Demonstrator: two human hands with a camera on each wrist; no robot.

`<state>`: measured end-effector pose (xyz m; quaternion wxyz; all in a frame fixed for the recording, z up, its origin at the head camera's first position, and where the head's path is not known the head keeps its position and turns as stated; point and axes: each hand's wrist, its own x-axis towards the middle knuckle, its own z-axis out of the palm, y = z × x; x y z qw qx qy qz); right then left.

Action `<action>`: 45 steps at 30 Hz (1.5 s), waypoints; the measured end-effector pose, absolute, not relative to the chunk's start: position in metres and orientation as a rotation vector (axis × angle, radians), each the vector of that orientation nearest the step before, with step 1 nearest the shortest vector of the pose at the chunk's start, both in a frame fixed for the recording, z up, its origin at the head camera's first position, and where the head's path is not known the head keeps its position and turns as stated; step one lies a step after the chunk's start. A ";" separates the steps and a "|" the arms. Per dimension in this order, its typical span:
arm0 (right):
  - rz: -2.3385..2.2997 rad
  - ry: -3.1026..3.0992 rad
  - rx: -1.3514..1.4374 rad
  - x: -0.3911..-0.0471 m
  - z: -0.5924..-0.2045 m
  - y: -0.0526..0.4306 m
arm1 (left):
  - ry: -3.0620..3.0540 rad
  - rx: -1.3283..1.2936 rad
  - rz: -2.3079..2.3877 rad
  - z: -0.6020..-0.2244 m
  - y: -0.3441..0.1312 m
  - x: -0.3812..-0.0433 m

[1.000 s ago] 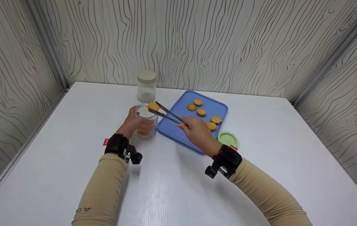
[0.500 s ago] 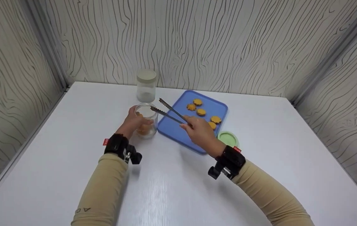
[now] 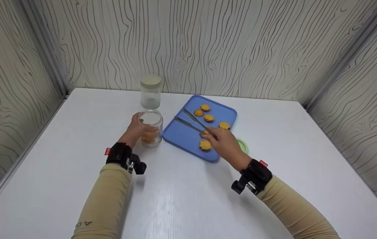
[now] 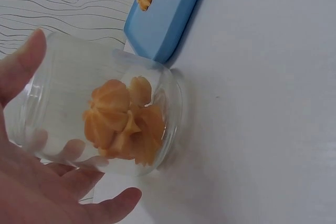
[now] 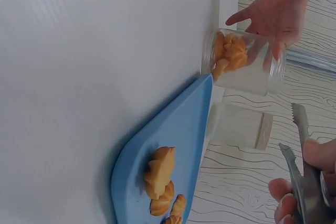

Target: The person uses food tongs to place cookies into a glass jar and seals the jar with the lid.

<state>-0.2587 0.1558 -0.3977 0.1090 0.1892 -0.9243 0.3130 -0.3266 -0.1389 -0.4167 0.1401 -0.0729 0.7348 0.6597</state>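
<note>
My left hand [image 3: 134, 131] grips an uncovered clear jar [image 4: 68, 72] around its side, thumb on one side and fingers on the other. Several golden, ridged cookies [image 4: 123, 121] lie at the bottom of the jar. In my right hand [image 3: 227, 145] is a pair of metal tongs [image 3: 196, 119], their tips apart with nothing between them. The tongs hang over the blue tray [image 3: 181, 138], where several cookies [image 3: 205, 145] are spread out. In the head view, the right hand and tongs partly cover one cookie near the tray's right side.
Behind the uncovered jar stands a second clear jar [image 3: 150, 96] with a pale lid on. A light green lid [image 3: 242, 146] lies at the tray's right edge, partly hidden by my right hand. Wood-patterned walls [image 3: 188, 46] enclose the white table [image 3: 181, 199] at the back and sides.
One cookie left the tongs and dropped into the uncovered jar. The spread tongs then moved right with my right hand, from the jar's mouth to over the tray. My left hand stayed on the jar.
</note>
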 end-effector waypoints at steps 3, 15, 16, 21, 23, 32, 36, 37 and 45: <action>0.913 -2.737 0.528 -0.257 -0.400 0.164 | 2.123 -0.201 1.935 -0.418 -0.139 -0.327; 0.892 -2.795 0.397 -0.253 -0.404 0.185 | 2.119 -0.187 1.987 -0.417 -0.138 -0.327; 0.893 -2.802 0.388 -0.253 -0.404 0.186 | 2.113 -0.186 1.993 -0.417 -0.138 -0.327; 0.880 -2.815 0.353 -0.253 -0.407 0.193 | 2.095 -0.175 2.022 -0.417 -0.138 -0.327; 0.866 -2.813 0.350 -0.253 -0.408 0.197 | 2.095 -0.174 2.028 -0.418 -0.138 -0.327; 0.818 -2.786 0.343 -0.253 -0.413 0.212 | 2.140 -0.157 1.949 -0.419 -0.139 -0.326; 0.820 -2.795 0.322 -0.252 -0.415 0.218 | 2.131 -0.157 1.964 -0.419 -0.140 -0.326; 0.821 -2.799 0.319 -0.252 -0.415 0.219 | 2.129 -0.157 1.968 -0.418 -0.139 -0.326; 0.854 -2.855 0.225 -0.249 -0.420 0.226 | 2.134 -0.166 1.963 -0.418 -0.138 -0.326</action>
